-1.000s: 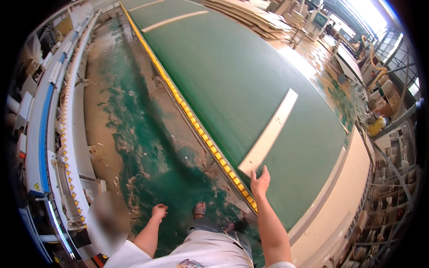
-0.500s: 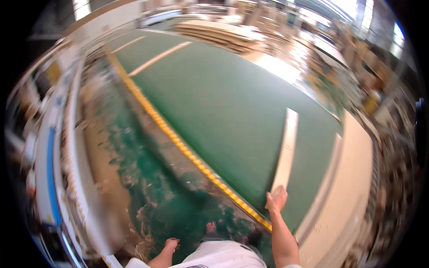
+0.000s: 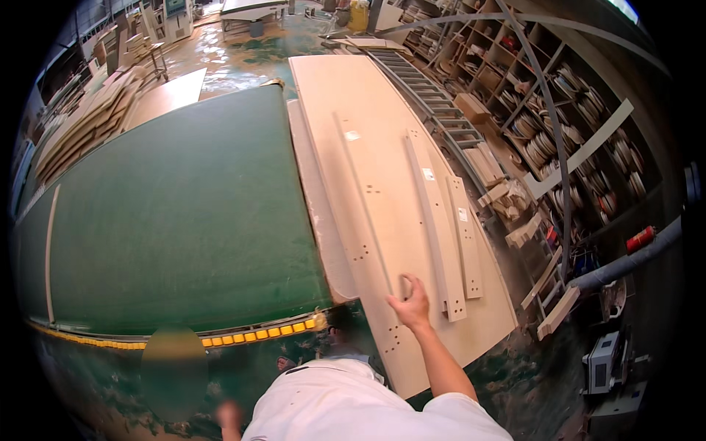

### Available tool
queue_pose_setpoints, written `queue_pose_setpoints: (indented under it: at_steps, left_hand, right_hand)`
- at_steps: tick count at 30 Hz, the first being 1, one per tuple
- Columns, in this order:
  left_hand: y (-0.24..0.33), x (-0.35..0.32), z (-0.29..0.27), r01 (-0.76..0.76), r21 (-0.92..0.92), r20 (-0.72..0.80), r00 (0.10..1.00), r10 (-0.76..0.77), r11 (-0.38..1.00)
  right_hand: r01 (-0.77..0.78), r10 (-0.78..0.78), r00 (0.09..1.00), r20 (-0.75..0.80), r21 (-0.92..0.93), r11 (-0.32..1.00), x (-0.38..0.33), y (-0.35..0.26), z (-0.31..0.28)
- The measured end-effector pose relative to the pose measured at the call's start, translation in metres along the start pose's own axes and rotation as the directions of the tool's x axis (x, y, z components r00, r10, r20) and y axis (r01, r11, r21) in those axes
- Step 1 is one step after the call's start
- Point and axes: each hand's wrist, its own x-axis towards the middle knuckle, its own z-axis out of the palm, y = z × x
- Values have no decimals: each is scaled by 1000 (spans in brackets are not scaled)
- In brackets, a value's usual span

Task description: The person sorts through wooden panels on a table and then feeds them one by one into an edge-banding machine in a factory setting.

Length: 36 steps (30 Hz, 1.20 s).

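My right hand [image 3: 413, 303] reaches over a long stack of pale wooden panels [image 3: 412, 367]. Thumb and forefinger are apart, with nothing visible held between them. Running away from the fingertips is a narrow, lengthwise edge on the panel, perhaps a thin strip; its outline is faint. To the right of the hand lie two pale wooden strips, a longer one [image 3: 435, 228] and a shorter one [image 3: 463, 242], both with small holes and white labels. My left hand [image 3: 229, 419] hangs low at the bottom edge, smeared by motion, so its fingers cannot be read.
Left of the panels is a green conveyor belt [image 3: 184, 220] with a yellow roller edge [image 3: 257, 335] and one pale strip [image 3: 51, 253]. A roller track [image 3: 426, 88] and shelves of coiled edging [image 3: 540, 151] stand on the right. A grey machine box [image 3: 604, 361] sits lower right.
My view has turned right. The right hand has moved from the green belt to the panel stack, and the pale strip it gripped is no longer visibly in its fingers.
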Motion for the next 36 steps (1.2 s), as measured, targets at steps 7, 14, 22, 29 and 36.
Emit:
queue_pose_setpoints:
  at_steps: [7,14,22,29,36]
  left_hand:
    - [51,19,13,-78,101,63,995,72,992]
    - [82,-3,25,-23,288,122,992,-13,957]
    - [89,-16,44,-7,286,-112,993,41,958]
    - [77,12,36,-62,253,11,998,61,965]
    - [54,-2,45,262,39,-199,948,-249,964]
  right_hand:
    - [-32,-4,978,-209,-165,986,29,92,-97]
    - [-42,-8,987,-159,-311,949,36,168,-83]
    - [-179,160,983,-95,-250,952,25,159,-99]
    - [-119,92,990,-108,-277,953,44,158,-93]
    - [-39,39,999,-6,-199,979,50,198,-81]
